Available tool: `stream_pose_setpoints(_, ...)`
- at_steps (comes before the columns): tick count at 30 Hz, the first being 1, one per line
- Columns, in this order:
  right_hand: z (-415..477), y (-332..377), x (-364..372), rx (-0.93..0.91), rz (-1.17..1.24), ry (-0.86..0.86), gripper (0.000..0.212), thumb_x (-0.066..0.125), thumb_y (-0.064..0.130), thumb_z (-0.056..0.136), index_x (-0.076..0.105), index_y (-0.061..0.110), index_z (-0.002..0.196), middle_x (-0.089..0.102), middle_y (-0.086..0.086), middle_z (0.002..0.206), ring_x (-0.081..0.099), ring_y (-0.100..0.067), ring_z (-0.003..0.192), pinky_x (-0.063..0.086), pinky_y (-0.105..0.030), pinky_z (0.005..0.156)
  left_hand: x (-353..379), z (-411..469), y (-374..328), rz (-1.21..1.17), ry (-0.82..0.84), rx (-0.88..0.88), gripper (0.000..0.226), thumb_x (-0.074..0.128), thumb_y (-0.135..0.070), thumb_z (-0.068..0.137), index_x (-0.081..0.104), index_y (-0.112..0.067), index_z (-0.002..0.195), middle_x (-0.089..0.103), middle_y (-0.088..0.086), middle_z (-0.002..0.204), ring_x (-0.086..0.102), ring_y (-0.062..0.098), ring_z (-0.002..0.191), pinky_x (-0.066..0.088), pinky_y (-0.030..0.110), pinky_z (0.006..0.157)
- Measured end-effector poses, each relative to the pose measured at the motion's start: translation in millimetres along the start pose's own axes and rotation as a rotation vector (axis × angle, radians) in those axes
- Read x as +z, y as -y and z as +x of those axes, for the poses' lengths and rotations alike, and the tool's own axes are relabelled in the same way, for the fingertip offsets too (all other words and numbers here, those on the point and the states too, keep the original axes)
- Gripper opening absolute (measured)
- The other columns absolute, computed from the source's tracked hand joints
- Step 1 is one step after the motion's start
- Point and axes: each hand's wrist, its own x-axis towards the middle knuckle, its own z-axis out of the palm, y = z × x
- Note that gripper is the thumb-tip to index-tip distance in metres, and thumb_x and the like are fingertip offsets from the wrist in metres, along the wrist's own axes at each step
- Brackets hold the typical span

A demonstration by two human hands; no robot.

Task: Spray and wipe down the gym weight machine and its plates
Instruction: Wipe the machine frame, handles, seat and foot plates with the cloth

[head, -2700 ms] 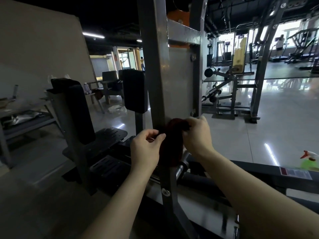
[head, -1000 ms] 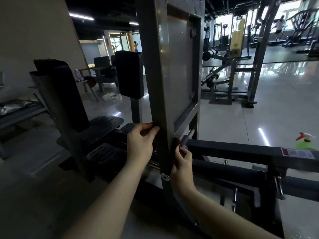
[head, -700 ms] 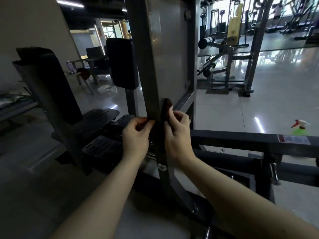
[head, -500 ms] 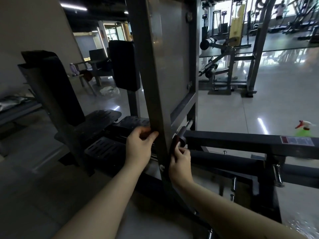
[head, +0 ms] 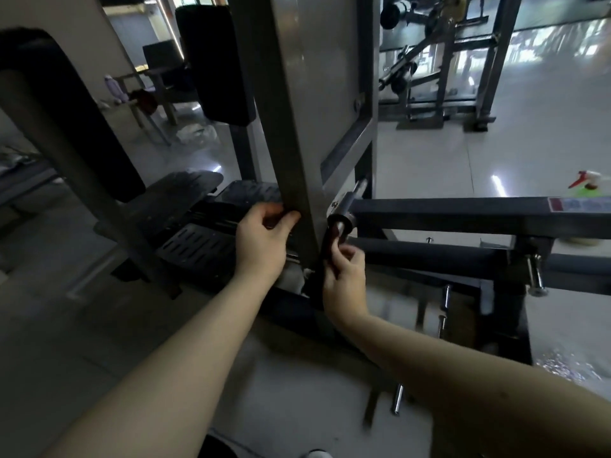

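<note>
Gripping dark red cloth [head: 330, 242] with curled right hand [head: 345, 277], pressed low on the right side of grey upright post [head: 297, 127], just below chrome peg [head: 344, 213]. Left hand [head: 263, 241] curled round post's left edge. Spray bottle [head: 591, 186] on floor, well apart.

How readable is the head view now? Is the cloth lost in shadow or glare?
Head view: left half dim; the floor at right glares with reflections. The cloth in the right hand nearly merges with the shadowed base of the upright post. The spray bottle at the right edge is soft.
</note>
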Motion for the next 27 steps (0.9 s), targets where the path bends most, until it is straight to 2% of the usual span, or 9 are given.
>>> stream_pose_setpoints(3,-1,-29,-7,0.243,-0.195,0.167,0.034,0.055,0.007,0.099,0.069,0.017,0.128,0.065,0.002,0.113,0.065,-0.021,0.111,0.046,-0.020,0.088,0,1,-1,0.006,-0.001,-0.002,0.014,0.078,-0.023,0.088,0.069,-0.018,0.097,0.068,-0.010,0.088,0.062,-0.005,0.082,0.040,0.000,0.067)
stream_pose_setpoints(5,9,-15,-12,0.233,-0.135,0.140,0.034,0.054,0.008,0.097,0.072,0.020,0.123,0.073,0.003,0.104,0.069,-0.017,0.105,0.054,-0.028,0.090,0,0,-3,0.007,0.008,0.003,0.016,0.078,-0.025,0.089,0.071,-0.015,0.100,0.068,-0.009,0.089,0.061,-0.006,0.082,0.040,-0.001,0.066)
stream_pose_setpoints(8,30,35,-20,0.087,0.006,0.097,0.033,0.053,0.017,0.097,0.070,0.024,0.124,0.071,-0.001,0.112,0.069,-0.015,0.104,0.058,-0.037,0.095,-2,-4,-7,0.006,0.037,-0.012,0.014,0.076,-0.027,0.090,0.067,-0.022,0.099,0.063,-0.018,0.086,0.059,-0.008,0.079,0.041,0.001,0.064)
stream_pose_setpoints(11,42,64,-28,0.130,0.152,0.077,0.036,0.053,0.028,0.102,0.065,0.018,0.134,0.072,-0.004,0.118,0.070,-0.018,0.106,0.058,-0.043,0.095,0,-11,-7,0.013,0.050,-0.019,0.017,0.076,-0.031,0.090,0.063,-0.026,0.100,0.062,-0.017,0.088,0.059,-0.004,0.081,0.040,0.006,0.065)
stream_pose_setpoints(16,25,64,-18,0.088,0.088,0.016,0.040,0.053,0.035,0.101,0.064,0.017,0.135,0.061,-0.002,0.134,0.059,-0.017,0.124,0.049,-0.044,0.109,10,-17,-2,-0.042,0.042,-0.045,0.030,0.072,-0.034,0.093,0.060,-0.019,0.117,0.065,-0.003,0.113,0.062,0.008,0.099,0.042,0.009,0.068)
stream_pose_setpoints(19,6,44,-6,0.043,0.087,-0.066,0.039,0.054,0.018,0.104,0.058,0.014,0.142,0.050,-0.001,0.145,0.048,-0.016,0.136,0.041,-0.036,0.116,11,-16,7,-0.030,0.023,0.010,0.030,0.071,-0.035,0.093,0.059,-0.019,0.116,0.065,-0.001,0.115,0.060,0.004,0.096,0.044,0.004,0.070)
stream_pose_setpoints(24,-27,-26,22,0.075,0.081,-0.109,0.040,0.053,0.015,0.104,0.052,0.015,0.145,0.044,0.001,0.145,0.046,-0.010,0.133,0.041,-0.027,0.114,15,-17,22,-0.017,0.048,0.001,0.032,0.068,-0.044,0.094,0.058,-0.023,0.116,0.065,-0.003,0.117,0.062,0.004,0.102,0.046,0.005,0.076)
stream_pose_setpoints(25,-35,-42,28,0.127,0.081,-0.126,0.041,0.053,0.014,0.104,0.051,0.015,0.145,0.044,0.002,0.144,0.046,-0.011,0.133,0.039,-0.022,0.113,16,-18,23,-0.015,0.055,-0.009,0.033,0.068,-0.045,0.094,0.059,-0.022,0.116,0.065,-0.002,0.117,0.062,0.006,0.103,0.046,0.006,0.077)
stream_pose_setpoints(27,-47,-68,36,0.279,0.117,-0.152,0.042,0.055,0.012,0.104,0.050,0.011,0.146,0.045,0.004,0.139,0.046,-0.013,0.135,0.033,-0.003,0.103,16,-21,25,-0.002,0.063,-0.028,0.035,0.068,-0.046,0.094,0.061,-0.020,0.116,0.066,-0.001,0.115,0.063,0.007,0.101,0.046,0.005,0.076)
